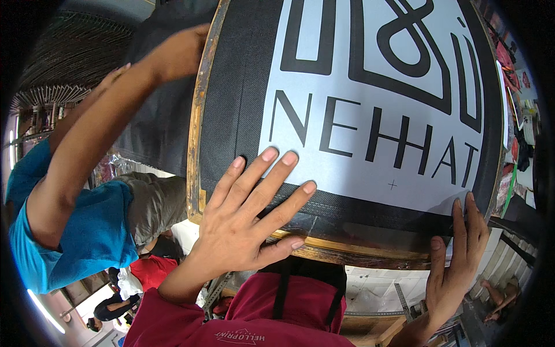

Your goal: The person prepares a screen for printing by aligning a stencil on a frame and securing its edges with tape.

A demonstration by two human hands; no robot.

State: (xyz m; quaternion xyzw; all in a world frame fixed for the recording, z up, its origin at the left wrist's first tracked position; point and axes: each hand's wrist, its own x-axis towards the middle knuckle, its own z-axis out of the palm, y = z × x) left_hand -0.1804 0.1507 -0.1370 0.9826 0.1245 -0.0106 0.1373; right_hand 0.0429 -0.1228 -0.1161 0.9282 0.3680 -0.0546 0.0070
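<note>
A pale sheet with large black shapes and lettering [358, 165] lies over black woven fabric [225, 115] inside a worn wooden frame [358, 257]. Flat with fingers spread, my left hand [248, 211] rests across the sheet's lower left edge and the fabric, its thumb near the frame's lower rim. At the sheet's lower right corner, my right hand [459, 248] touches with outstretched fingertips, the thumb apart from them. That corner looks slightly greyish and see-through beside the fingers. Whether it is lifted, I cannot tell.
At the left, a co-worker in a blue shirt [87, 225] reaches an arm [133, 87] to the frame's left side. Black fabric [159, 110] hangs behind that arm. A stack of thin dark racks [69, 63] stands at far left. Farther off, another person [115, 306] bends over.
</note>
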